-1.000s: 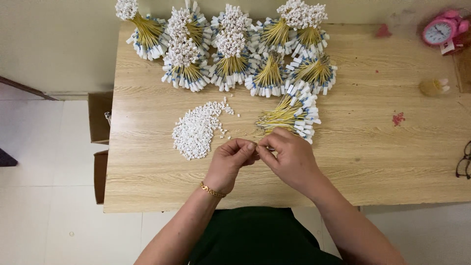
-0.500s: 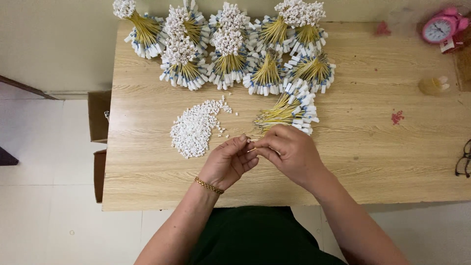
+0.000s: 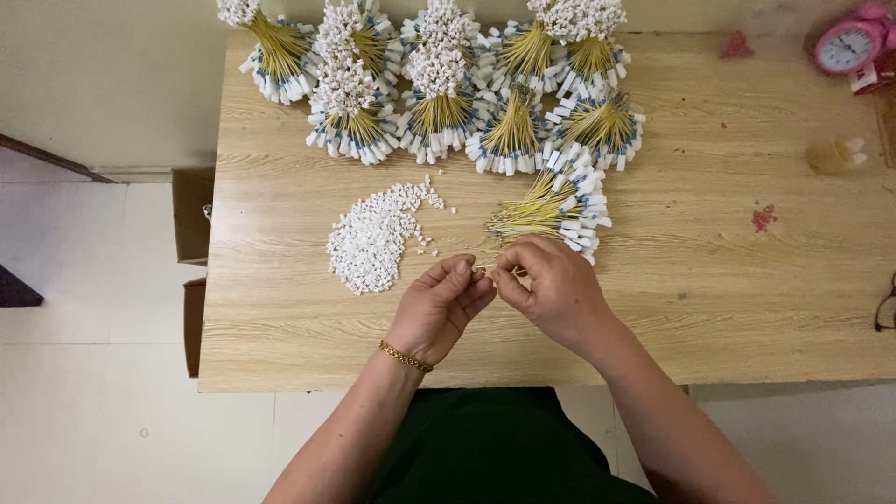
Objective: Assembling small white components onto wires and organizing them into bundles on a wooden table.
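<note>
Fingertips of the left hand [image 3: 439,303] and right hand [image 3: 551,289] meet over the wooden table [image 3: 728,308], pinching a thin yellow stick [image 3: 485,266] that lies roughly crosswise between them. Just beyond, a loose bundle of sticks [image 3: 551,207] fans toward the upper right. A pile of small white pieces [image 3: 373,245] sits left.

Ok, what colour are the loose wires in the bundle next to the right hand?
Yellow, with white end tags; the loose wire bundle shows best in the head view.
</note>
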